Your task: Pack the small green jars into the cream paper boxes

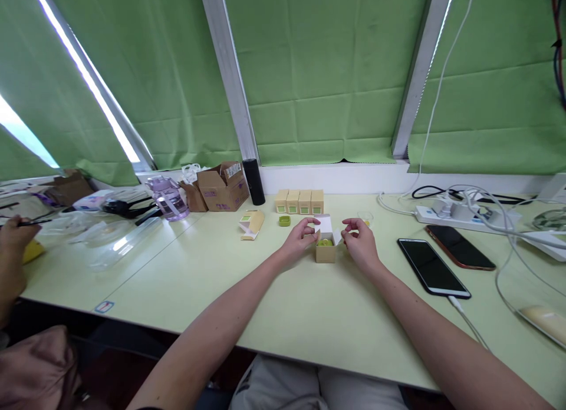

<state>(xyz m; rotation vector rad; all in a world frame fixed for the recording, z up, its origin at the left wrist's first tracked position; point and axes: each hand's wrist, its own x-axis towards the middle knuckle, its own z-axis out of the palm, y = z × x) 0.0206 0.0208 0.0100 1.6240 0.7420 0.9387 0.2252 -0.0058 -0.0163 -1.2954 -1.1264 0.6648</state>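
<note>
A small brown cardboard box (325, 255) stands upright on the table with its white-lined flaps open and a green item (325, 242) inside. My left hand (301, 240) is at the box's left side, its thumb and index finger near the left flap; its fingers are curled with a gap between them. On the other side, my right hand (359, 242) has its fingertips pinched at the right flap. Behind the box are several closed small brown boxes (299, 202) in a row. A small green container (284, 221) and a flattened brown carton (252, 224) lie to the left.
Two phones (433, 267) and a power strip (464, 218) with tangled white cables are on the right. A clear round piece (365, 217) lies behind my right hand. Leftward are a cardboard box (223, 187), black cylinder (253, 182), purple jug (168, 198) and another person's hand (12, 245).
</note>
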